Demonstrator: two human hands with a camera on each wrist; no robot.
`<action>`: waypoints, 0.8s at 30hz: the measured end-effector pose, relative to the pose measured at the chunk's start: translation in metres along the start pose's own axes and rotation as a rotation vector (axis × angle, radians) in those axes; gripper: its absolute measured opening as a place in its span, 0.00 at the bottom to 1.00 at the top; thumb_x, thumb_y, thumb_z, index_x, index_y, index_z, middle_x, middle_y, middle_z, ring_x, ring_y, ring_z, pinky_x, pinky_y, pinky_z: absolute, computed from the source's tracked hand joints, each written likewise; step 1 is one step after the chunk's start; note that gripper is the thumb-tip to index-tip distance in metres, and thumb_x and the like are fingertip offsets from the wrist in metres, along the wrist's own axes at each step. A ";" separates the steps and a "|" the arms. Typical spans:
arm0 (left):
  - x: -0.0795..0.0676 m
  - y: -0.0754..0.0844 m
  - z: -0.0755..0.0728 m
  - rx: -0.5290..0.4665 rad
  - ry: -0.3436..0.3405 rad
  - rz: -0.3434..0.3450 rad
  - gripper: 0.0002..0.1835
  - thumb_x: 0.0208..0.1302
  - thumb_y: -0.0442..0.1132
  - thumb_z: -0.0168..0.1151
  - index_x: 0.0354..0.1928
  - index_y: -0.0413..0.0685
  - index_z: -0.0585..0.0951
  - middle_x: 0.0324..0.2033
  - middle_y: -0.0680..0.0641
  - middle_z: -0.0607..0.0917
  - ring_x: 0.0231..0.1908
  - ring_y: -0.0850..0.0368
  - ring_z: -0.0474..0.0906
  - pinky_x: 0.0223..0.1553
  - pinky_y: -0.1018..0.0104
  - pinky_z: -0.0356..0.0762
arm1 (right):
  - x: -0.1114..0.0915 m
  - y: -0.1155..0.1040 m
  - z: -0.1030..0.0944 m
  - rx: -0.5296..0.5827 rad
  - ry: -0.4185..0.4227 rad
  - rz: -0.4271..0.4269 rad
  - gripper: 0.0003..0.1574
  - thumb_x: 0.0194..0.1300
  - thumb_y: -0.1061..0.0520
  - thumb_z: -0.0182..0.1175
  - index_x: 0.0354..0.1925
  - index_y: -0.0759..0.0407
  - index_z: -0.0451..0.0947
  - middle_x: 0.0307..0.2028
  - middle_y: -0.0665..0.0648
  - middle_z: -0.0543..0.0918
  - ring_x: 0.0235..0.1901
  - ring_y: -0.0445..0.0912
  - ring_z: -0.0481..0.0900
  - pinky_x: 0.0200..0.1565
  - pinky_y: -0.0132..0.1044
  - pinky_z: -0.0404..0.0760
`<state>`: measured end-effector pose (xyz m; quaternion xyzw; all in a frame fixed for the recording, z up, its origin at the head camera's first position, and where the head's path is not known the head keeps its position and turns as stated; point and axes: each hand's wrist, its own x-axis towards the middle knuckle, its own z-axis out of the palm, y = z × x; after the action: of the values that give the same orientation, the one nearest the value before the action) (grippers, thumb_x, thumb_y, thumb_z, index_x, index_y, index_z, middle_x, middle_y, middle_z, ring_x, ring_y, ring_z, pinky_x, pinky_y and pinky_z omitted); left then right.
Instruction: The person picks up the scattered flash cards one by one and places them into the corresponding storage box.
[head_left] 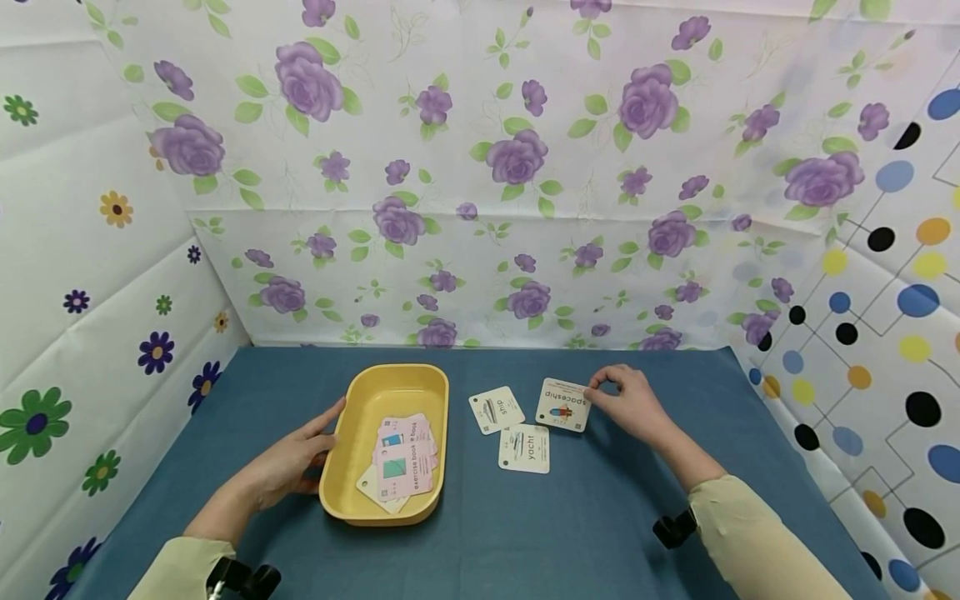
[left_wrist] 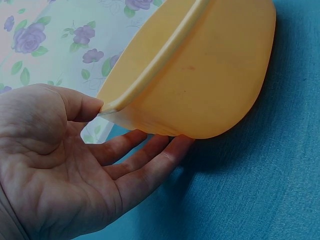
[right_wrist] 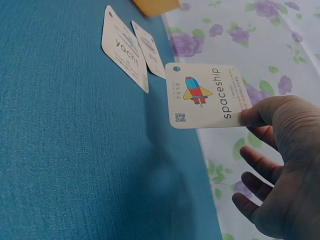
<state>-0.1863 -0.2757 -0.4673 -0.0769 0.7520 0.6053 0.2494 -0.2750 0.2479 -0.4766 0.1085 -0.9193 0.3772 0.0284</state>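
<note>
My right hand (head_left: 628,405) pinches a white flash card with a spaceship picture (right_wrist: 197,95) by its edge between thumb and index finger. The other fingers hang free, and the card is raised above the blue cloth. Just left of it on the cloth lie a ship card (head_left: 497,410) and a yacht card (head_left: 523,448). My left hand (head_left: 288,467) holds the left side of a yellow tray (left_wrist: 200,75), thumb at the rim and fingertips against the lower outer wall. Inside the tray are several pink cards (head_left: 405,471), the top one reading "exercise book", over a white card (head_left: 369,483).
A dark blue cloth (head_left: 585,542) covers the table. Behind it hangs a white sheet with purple roses (head_left: 517,158). Patterned sheets close off the left (head_left: 90,367) and right (head_left: 885,333) sides. Each wrist wears a small black camera (head_left: 675,528).
</note>
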 end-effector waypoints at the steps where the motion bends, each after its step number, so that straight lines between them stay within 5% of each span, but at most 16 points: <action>1: 0.000 0.000 0.000 0.002 0.001 0.000 0.36 0.83 0.45 0.46 0.82 0.75 0.43 0.75 0.32 0.57 0.57 0.43 0.77 0.43 0.46 0.82 | 0.000 0.000 0.000 0.001 0.001 0.002 0.10 0.73 0.48 0.64 0.41 0.53 0.81 0.57 0.63 0.77 0.63 0.63 0.64 0.59 0.62 0.66; 24: -0.001 0.001 0.000 0.000 0.005 0.002 0.36 0.83 0.45 0.46 0.82 0.75 0.43 0.74 0.32 0.59 0.55 0.44 0.79 0.43 0.46 0.82 | 0.001 -0.004 -0.010 0.034 0.026 -0.008 0.10 0.72 0.49 0.65 0.41 0.54 0.81 0.52 0.60 0.78 0.64 0.61 0.64 0.61 0.63 0.66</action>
<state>-0.1859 -0.2753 -0.4665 -0.0777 0.7526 0.6054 0.2469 -0.2757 0.2513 -0.4666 0.1078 -0.9119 0.3940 0.0403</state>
